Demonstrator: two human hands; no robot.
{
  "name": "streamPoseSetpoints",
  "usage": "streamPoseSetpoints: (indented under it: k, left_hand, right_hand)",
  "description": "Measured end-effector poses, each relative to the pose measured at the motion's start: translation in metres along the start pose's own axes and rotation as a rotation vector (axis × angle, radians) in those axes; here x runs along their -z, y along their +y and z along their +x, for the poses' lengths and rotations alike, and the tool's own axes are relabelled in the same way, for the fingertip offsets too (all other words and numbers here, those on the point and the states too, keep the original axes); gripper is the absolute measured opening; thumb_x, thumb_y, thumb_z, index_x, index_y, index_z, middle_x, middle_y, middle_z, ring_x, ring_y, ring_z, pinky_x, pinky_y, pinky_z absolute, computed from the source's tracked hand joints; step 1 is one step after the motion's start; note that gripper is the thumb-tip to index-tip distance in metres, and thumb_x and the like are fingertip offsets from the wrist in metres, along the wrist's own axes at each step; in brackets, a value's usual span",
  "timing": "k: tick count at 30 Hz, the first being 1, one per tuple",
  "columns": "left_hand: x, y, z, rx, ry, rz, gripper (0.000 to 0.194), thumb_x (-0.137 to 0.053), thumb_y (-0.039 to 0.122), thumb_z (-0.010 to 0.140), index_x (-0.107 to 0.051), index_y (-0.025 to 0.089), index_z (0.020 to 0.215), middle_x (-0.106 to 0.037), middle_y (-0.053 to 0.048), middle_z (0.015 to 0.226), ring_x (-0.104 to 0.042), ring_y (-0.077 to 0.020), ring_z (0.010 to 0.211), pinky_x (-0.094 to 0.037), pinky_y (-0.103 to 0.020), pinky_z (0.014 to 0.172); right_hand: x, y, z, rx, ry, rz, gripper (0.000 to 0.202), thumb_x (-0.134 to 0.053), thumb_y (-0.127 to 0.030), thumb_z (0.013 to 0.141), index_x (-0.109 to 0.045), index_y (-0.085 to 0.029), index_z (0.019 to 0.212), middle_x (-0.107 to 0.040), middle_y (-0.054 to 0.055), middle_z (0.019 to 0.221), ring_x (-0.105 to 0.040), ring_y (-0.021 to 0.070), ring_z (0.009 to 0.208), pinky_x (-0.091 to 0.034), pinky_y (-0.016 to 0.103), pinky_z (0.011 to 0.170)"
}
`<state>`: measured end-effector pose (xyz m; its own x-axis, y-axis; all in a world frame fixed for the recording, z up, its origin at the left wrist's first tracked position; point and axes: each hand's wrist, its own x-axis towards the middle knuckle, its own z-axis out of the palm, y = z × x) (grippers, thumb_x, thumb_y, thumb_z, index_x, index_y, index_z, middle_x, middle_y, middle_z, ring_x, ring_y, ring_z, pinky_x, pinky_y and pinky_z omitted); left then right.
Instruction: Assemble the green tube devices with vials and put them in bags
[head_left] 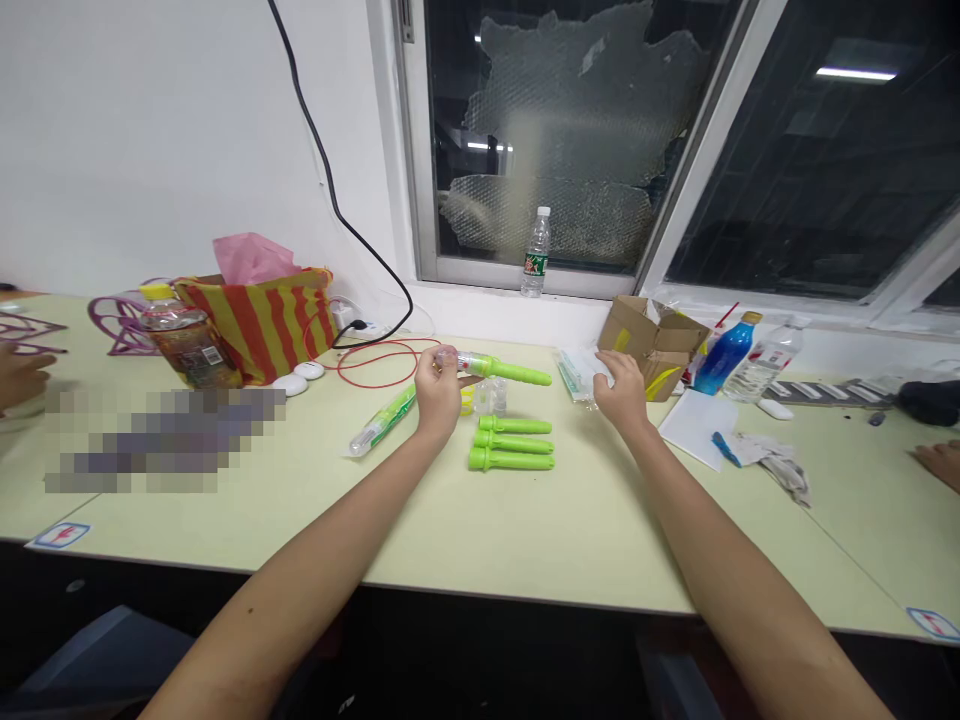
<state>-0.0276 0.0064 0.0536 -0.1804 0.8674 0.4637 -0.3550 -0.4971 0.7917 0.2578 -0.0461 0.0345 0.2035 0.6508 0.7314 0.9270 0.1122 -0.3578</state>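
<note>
My left hand (439, 395) is closed round the clear end of a bright green plastic stick (517, 373), which points to the right above the table. My right hand (621, 388) has its fingers bent at a stack of clear plastic bags (576, 376), pinching at the edge. Three green plastic tubes (516, 442) lie side by side just below the held stick. Behind them are some clear plastic pieces (490, 397) with a bit of yellow. A green stick in a clear wrapper (382, 422) rests left of my left wrist.
An open cardboard box (649, 340) stands behind my right hand. To its right are a blue bottle (726, 355), a clear bottle (765, 360), white paper (691, 428) and a glove (772, 462). A striped bag (262, 325) and a tea bottle (191, 345) stand left. Other people's hands show at both edges.
</note>
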Motion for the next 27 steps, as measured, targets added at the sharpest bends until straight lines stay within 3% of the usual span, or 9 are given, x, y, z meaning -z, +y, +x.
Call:
streamPoseSetpoints:
  k: [3,5,7,9,12,14,16,22,27]
  left_hand:
    - [-0.002,0.005,-0.004,-0.038,-0.059,0.008,0.035,-0.064,0.049,0.082,-0.057,0.018,0.096,-0.055,-0.003,0.091,-0.061,-0.0126,0.079,-0.064,-0.035,0.067]
    - [-0.002,0.008,-0.004,-0.062,-0.049,0.004,0.035,-0.062,0.050,0.083,-0.057,0.018,0.096,-0.055,-0.003,0.091,-0.061,-0.0130,0.080,-0.064,-0.034,0.067]
    - [-0.001,0.009,-0.001,-0.076,-0.011,-0.002,0.034,-0.060,0.050,0.084,-0.055,0.018,0.095,-0.055,-0.003,0.093,-0.061,-0.0139,0.083,-0.064,-0.033,0.067]
    - [0.001,0.009,0.003,-0.072,0.017,-0.007,0.033,-0.059,0.050,0.085,-0.054,0.019,0.094,-0.057,-0.004,0.094,-0.061,-0.0145,0.085,-0.064,-0.033,0.068]
    - [0.003,0.008,0.006,-0.061,0.027,-0.018,0.033,-0.059,0.051,0.085,-0.052,0.020,0.094,-0.058,-0.004,0.095,-0.062,-0.0149,0.085,-0.064,-0.034,0.068]
    - [0.002,0.007,0.006,-0.060,0.021,-0.023,0.033,-0.059,0.051,0.085,-0.052,0.020,0.094,-0.058,-0.004,0.096,-0.062,-0.0152,0.085,-0.064,-0.034,0.067]
    - [0.002,0.006,0.005,-0.062,0.017,-0.022,0.033,-0.059,0.051,0.084,-0.053,0.020,0.095,-0.058,-0.004,0.096,-0.062,-0.0152,0.085,-0.064,-0.033,0.066]
    - [0.004,-0.001,0.005,-0.076,0.035,0.004,0.034,-0.059,0.051,0.084,-0.056,0.020,0.095,-0.057,-0.004,0.092,-0.059,-0.0141,0.084,-0.062,-0.029,0.067]
    - [0.006,-0.006,0.006,-0.091,0.045,0.051,0.033,-0.058,0.050,0.086,-0.057,0.019,0.096,-0.057,-0.004,0.092,-0.059,-0.0137,0.083,-0.061,-0.029,0.068]
  right_hand:
    - [0.000,-0.032,-0.019,0.048,-0.088,0.283,0.044,-0.039,-0.013,0.080,-0.060,-0.019,0.118,-0.062,0.010,0.125,-0.054,0.0250,0.119,-0.040,0.041,0.103]
    - [-0.008,-0.048,-0.035,-0.011,-0.242,0.419,0.042,-0.037,-0.013,0.081,-0.059,-0.018,0.116,-0.066,0.009,0.114,-0.060,0.0223,0.108,-0.045,0.039,0.098]
    - [-0.017,-0.059,-0.047,-0.017,-0.429,0.439,0.041,-0.040,-0.018,0.084,-0.056,-0.018,0.121,-0.064,0.010,0.119,-0.058,0.0225,0.113,-0.043,0.041,0.101]
    - [-0.021,-0.068,-0.054,0.064,-0.586,0.382,0.041,-0.049,-0.032,0.087,-0.057,-0.017,0.124,-0.059,0.013,0.128,-0.052,0.0256,0.121,-0.039,0.042,0.105]
    - [-0.019,-0.083,-0.059,0.213,-0.727,0.279,0.069,-0.064,-0.057,0.078,-0.051,-0.020,0.134,-0.051,0.014,0.138,-0.043,0.0326,0.130,-0.035,0.047,0.107]
    - [-0.015,-0.092,-0.061,0.276,-0.753,0.221,0.083,-0.069,-0.064,0.070,-0.048,-0.021,0.138,-0.049,0.015,0.139,-0.041,0.0354,0.131,-0.033,0.049,0.108]
    - [-0.013,-0.097,-0.061,0.329,-0.748,0.188,0.085,-0.069,-0.063,0.070,-0.047,-0.019,0.140,-0.050,0.016,0.137,-0.043,0.0348,0.128,-0.033,0.048,0.107]
    - [-0.011,-0.091,-0.059,0.433,-0.757,0.183,0.072,-0.061,-0.032,0.078,-0.040,-0.017,0.145,-0.050,0.015,0.135,-0.047,0.0299,0.122,-0.037,0.044,0.104]
    - [-0.011,-0.087,-0.058,0.428,-0.781,0.175,0.074,-0.062,-0.032,0.076,-0.040,-0.017,0.145,-0.049,0.015,0.133,-0.047,0.0304,0.120,-0.037,0.044,0.103]
